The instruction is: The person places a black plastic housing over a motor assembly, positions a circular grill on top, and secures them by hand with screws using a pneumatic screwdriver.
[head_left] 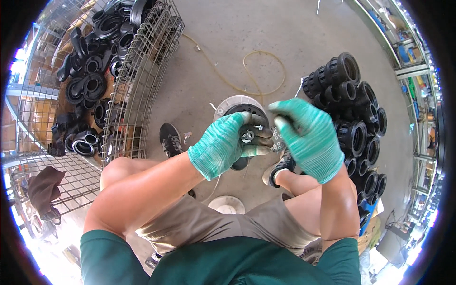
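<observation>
My left hand [228, 142], in a green knit glove with dark fingertips, is cupped palm up. In its fingers lie small metal washers [247, 136] and what looks like a short bolt [258, 127]. Just to the right hovers my right hand [308, 135], in the same kind of glove, its fingers curled toward the left hand and smeared by motion. Whether they pinch anything does not show. Behind the left hand, a round black plastic part [247, 110] sits on a round whitish support [232, 103], partly covered by my fingers.
Black plastic fittings [95, 85] fill a wire cage [142, 71] at the left. Ribbed black pipe fittings [351, 135] are stacked at the right. A yellowish hose [263, 53] loops over the floor ahead. Small washers [276, 142] show beside my right shoe [280, 168].
</observation>
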A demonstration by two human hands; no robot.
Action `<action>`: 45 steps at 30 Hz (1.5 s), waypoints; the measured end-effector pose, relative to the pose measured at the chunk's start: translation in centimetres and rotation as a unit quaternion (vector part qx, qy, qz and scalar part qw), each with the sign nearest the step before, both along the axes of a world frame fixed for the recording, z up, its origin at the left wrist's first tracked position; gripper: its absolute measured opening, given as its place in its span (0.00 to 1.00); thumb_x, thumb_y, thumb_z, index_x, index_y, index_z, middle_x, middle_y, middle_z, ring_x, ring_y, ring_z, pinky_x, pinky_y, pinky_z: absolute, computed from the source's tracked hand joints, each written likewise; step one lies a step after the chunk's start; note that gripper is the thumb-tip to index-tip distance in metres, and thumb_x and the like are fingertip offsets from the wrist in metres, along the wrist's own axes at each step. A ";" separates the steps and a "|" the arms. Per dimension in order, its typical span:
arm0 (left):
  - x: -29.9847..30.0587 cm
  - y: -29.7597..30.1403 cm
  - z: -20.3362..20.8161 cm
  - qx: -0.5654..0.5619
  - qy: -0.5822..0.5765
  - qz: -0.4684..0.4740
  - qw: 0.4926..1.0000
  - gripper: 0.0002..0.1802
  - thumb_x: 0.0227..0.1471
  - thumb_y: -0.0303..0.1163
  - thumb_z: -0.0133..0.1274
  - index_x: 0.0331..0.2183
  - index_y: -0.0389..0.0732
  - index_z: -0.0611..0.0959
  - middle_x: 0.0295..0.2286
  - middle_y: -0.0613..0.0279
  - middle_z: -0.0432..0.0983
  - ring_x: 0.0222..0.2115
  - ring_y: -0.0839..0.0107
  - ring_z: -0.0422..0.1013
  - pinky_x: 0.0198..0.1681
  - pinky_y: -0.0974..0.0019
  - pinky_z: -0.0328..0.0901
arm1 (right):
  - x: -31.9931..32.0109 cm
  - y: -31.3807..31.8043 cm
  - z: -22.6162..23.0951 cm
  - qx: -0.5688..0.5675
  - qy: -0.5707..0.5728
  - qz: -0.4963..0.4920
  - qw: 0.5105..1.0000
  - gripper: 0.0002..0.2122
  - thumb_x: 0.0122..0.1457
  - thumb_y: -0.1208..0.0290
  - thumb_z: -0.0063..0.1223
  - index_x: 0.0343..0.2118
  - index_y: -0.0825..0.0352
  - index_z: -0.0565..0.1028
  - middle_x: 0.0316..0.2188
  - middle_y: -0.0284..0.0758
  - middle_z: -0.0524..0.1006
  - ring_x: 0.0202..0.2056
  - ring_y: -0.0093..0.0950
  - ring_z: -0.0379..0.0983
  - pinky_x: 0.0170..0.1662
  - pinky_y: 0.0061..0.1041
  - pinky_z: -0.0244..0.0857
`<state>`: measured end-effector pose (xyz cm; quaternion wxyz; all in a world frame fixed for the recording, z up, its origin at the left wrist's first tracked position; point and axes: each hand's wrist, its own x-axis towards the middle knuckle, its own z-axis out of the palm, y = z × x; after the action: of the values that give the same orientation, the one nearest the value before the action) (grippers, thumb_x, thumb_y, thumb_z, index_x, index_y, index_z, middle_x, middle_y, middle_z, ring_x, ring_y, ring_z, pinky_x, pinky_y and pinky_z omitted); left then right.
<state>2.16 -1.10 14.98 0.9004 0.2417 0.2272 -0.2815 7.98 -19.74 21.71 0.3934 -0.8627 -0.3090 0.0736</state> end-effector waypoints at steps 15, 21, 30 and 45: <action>0.0 0.8 -0.6 -0.017 -0.043 -0.044 0.998 0.24 0.63 0.31 0.44 0.56 0.28 0.71 0.48 0.45 0.76 0.49 0.53 0.75 0.55 0.50 0.71 | 0.7 -0.5 -3.2 -0.103 -0.039 0.080 0.991 0.10 0.56 0.70 0.61 0.41 0.63 0.79 0.36 0.42 0.77 0.37 0.43 0.77 0.41 0.38 0.72; -0.4 0.9 0.3 0.033 -0.107 -0.034 0.993 0.29 0.57 0.23 0.51 0.59 0.26 0.66 0.52 0.42 0.72 0.52 0.49 0.73 0.59 0.51 0.69 | 0.7 -1.3 -2.3 -0.043 0.027 0.045 0.998 0.07 0.58 0.72 0.60 0.39 0.65 0.78 0.35 0.41 0.79 0.34 0.42 0.78 0.37 0.35 0.73; -0.9 0.9 0.2 0.084 -0.114 -0.031 0.989 0.26 0.60 0.29 0.57 0.55 0.27 0.71 0.49 0.46 0.73 0.50 0.55 0.75 0.55 0.53 0.74 | 0.6 -1.9 -0.2 0.022 0.156 0.049 0.986 0.10 0.54 0.74 0.66 0.39 0.67 0.80 0.33 0.40 0.80 0.31 0.35 0.78 0.37 0.28 0.72; -1.0 0.4 0.6 0.143 -0.094 -0.018 0.985 0.18 0.62 0.25 0.50 0.53 0.27 0.74 0.46 0.48 0.75 0.45 0.60 0.78 0.50 0.62 0.77 | 0.5 -1.9 -1.3 0.038 0.176 0.107 0.978 0.09 0.54 0.78 0.63 0.39 0.67 0.81 0.34 0.40 0.79 0.34 0.35 0.78 0.40 0.29 0.72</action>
<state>1.15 -0.72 15.55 0.8688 0.3973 0.1750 -0.2380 8.45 -21.69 20.40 0.4637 -0.7829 -0.3278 0.2543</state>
